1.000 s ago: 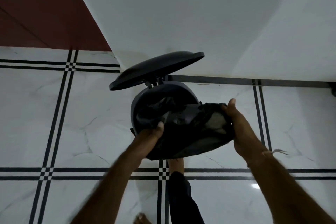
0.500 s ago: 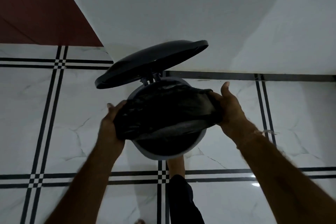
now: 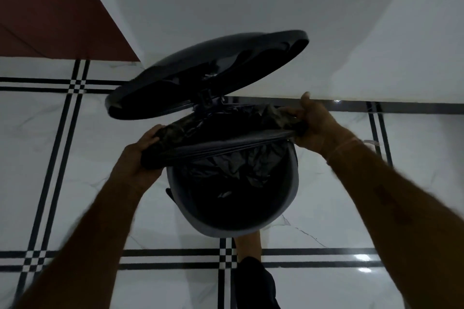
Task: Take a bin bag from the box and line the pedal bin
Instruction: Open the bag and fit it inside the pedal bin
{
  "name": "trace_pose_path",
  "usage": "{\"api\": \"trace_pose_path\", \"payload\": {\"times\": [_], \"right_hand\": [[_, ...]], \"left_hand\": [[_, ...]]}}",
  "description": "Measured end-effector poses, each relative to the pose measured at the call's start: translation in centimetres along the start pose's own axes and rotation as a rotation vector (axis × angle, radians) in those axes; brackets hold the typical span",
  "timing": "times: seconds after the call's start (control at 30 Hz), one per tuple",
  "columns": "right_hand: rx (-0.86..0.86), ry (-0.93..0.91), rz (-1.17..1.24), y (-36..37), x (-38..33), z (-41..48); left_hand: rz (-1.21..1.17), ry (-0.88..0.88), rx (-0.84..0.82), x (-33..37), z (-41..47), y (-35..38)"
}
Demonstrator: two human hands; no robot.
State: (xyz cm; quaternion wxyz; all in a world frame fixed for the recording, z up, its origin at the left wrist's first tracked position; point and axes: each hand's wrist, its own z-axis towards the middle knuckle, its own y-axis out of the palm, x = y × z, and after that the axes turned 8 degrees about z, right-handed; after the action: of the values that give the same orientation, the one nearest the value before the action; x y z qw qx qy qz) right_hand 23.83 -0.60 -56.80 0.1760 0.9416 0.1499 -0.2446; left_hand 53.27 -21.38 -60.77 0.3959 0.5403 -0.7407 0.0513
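Observation:
A dark round pedal bin [image 3: 288, 211] stands on the tiled floor with its lid [image 3: 208, 75] tilted up. A black bin bag [image 3: 226, 133] hangs into the bin, its mouth stretched across the far half of the rim. My left hand [image 3: 140, 158] grips the bag's edge at the bin's left side. My right hand [image 3: 313, 125] grips the bag's edge at the far right of the rim. My foot [image 3: 247, 246] is at the bin's near base, where the pedal is hidden. No box is in view.
A white wall [image 3: 276, 7] rises right behind the bin. A dark red door or panel [image 3: 45, 12] sits at the upper left. White marble floor tiles [image 3: 75, 183] with black stripe borders surround the bin.
Both hands have moved farther toward the wall, pulling the bag's mouth wider over the back of the rim. The bag has dropped deeper into the bin.

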Motion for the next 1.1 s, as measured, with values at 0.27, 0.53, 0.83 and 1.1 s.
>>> {"api": "trace_pose_path", "payload": {"times": [0.27, 0.53, 0.83, 1.1], "right_hand": [[0.005, 0.000, 0.008, -1.0, -1.4, -0.1], [-0.063, -0.081, 0.233, -2.3, -1.4, 0.4], [-0.101, 0.018, 0.217, -1.5, 0.9, 0.9], [-0.154, -0.090, 0.212, -0.8, -1.7, 0.4]], "left_hand": [[0.125, -0.253, 0.009, 0.2, -0.3, -0.3], [0.054, -0.166, 0.028, -0.2, 0.2, 0.4], [-0.006, -0.220, 0.085, 0.1, 1.8, 0.4], [0.016, -0.125, 0.050, 3.3, 3.7, 1.5]]}}
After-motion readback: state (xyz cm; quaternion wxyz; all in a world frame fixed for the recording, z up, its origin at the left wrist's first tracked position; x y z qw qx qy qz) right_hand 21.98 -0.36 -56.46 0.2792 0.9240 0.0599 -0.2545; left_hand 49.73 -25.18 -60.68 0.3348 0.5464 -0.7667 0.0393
